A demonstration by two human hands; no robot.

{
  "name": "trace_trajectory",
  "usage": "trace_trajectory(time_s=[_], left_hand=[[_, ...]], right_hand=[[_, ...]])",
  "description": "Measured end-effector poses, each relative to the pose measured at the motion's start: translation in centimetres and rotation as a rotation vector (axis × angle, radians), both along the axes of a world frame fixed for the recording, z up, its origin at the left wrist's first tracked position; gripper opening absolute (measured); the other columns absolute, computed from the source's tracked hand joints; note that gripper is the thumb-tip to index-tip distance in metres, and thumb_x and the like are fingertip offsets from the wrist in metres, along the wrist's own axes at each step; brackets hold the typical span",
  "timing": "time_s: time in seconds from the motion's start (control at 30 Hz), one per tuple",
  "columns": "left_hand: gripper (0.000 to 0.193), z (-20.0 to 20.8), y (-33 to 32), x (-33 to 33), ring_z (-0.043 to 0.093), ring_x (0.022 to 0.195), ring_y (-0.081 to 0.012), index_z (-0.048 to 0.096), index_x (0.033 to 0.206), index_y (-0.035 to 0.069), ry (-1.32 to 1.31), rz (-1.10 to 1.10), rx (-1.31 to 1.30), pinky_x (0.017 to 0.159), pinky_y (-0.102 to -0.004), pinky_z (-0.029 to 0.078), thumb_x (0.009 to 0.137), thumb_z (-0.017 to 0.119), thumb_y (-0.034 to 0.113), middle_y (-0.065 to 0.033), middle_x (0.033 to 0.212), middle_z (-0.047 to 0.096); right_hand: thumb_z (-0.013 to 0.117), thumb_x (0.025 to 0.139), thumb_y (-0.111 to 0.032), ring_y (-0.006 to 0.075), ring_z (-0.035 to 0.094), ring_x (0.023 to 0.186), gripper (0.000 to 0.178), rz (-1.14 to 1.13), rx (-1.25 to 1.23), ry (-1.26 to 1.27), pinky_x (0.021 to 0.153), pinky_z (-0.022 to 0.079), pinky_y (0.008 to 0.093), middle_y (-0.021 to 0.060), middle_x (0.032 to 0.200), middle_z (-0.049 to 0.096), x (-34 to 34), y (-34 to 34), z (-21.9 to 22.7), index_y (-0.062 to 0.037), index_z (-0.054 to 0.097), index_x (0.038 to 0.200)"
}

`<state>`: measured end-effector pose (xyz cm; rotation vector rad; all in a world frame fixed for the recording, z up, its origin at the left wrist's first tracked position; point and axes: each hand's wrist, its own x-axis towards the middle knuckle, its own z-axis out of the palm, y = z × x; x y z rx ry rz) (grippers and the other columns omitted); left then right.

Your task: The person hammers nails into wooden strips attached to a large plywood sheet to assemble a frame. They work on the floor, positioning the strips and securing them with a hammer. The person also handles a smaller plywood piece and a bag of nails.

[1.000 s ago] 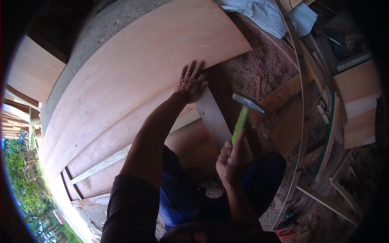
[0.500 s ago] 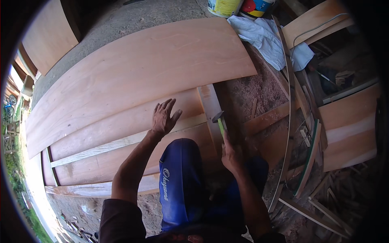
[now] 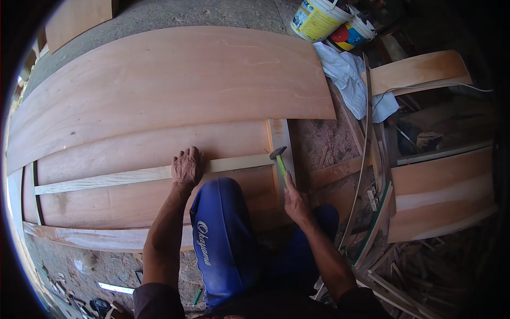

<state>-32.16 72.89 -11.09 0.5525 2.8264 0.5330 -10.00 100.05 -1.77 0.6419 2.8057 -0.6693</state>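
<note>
My right hand [image 3: 297, 203] is wrapped around the green handle of a hammer [image 3: 281, 165]. The hammer's dark head is over the right end of a pale wooden strip [image 3: 234, 164], beside an upright frame board [image 3: 281, 141]. My left hand [image 3: 186, 167] lies palm down across that strip, fingers reaching over its far edge onto the plywood beneath. The strip runs lengthwise through a long wooden frame with a plywood back. A large loose plywood sheet [image 3: 175, 74] covers the frame's far part. Whether the hammer head touches the wood, I cannot tell.
My knee in blue trousers [image 3: 223, 228] is against the near side of the frame. Two buckets [image 3: 319, 18] and a white cloth [image 3: 345, 74] are at the far right. Long thin slats [image 3: 361, 175], plywood pieces [image 3: 441, 194] and wood scraps lie to the right.
My left hand has come down from above the frame onto the strip, moving left. The hammer stays in my right hand, its head now at the strip's end. The view has shifted.
</note>
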Motion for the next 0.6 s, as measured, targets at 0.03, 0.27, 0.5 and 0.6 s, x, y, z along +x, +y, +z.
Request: trace_trajectory(time_s=[0.03, 0.27, 0.5, 0.6], left_hand=[[0.028, -0.3, 0.0, -0.2, 0.061, 0.101, -0.0324, 0.057, 0.100, 0.009, -0.005, 0.019, 0.004, 0.084, -0.0488, 0.044, 0.098, 0.052, 0.036, -0.0136, 0.099, 0.066], [0.022, -1.0, 0.7, -0.7, 0.063, 0.102, -0.0297, 0.055, 0.102, 0.011, -0.060, 0.168, 0.018, 0.085, -0.0460, 0.045, 0.099, 0.050, 0.032, -0.0105, 0.100, 0.069], [0.021, -1.1, 1.1, -1.3, 0.064, 0.101, -0.0273, 0.056, 0.101, 0.014, -0.144, 0.334, 0.016, 0.086, -0.0436, 0.044, 0.101, 0.047, 0.032, -0.0096, 0.092, 0.073], [0.022, -0.8, 1.7, -1.2, 0.065, 0.099, -0.0269, 0.056, 0.100, 0.014, -0.168, 0.327, 0.040, 0.085, -0.0432, 0.044, 0.102, 0.045, 0.033, -0.0098, 0.089, 0.073]], right_hand=[[0.052, 0.097, -0.013, 0.0504, 0.063, 0.082, 0.064, 0.029, 0.066, 0.102, 0.069, 0.050, 0.0563, 0.0305, 0.090, 0.064, 0.3, 0.4, -0.7, -0.0160, 0.026, 0.155], [0.051, 0.098, -0.015, 0.0506, 0.063, 0.096, 0.057, 0.099, 0.031, -0.161, 0.084, 0.050, 0.0540, 0.0323, 0.107, 0.064, -2.8, 3.6, 3.8, -0.0109, 0.034, 0.152], [0.051, 0.095, -0.011, 0.0496, 0.064, 0.086, 0.049, 0.533, 0.159, -0.342, 0.077, 0.050, 0.0568, 0.0314, 0.091, 0.065, -16.4, 4.7, 10.9, -0.0084, 0.043, 0.143], [0.050, 0.093, -0.008, 0.0479, 0.065, 0.084, 0.045, 0.733, 0.311, -0.618, 0.077, 0.050, 0.0555, 0.0302, 0.090, 0.066, -20.4, 4.1, 11.2, -0.0071, 0.048, 0.139]])
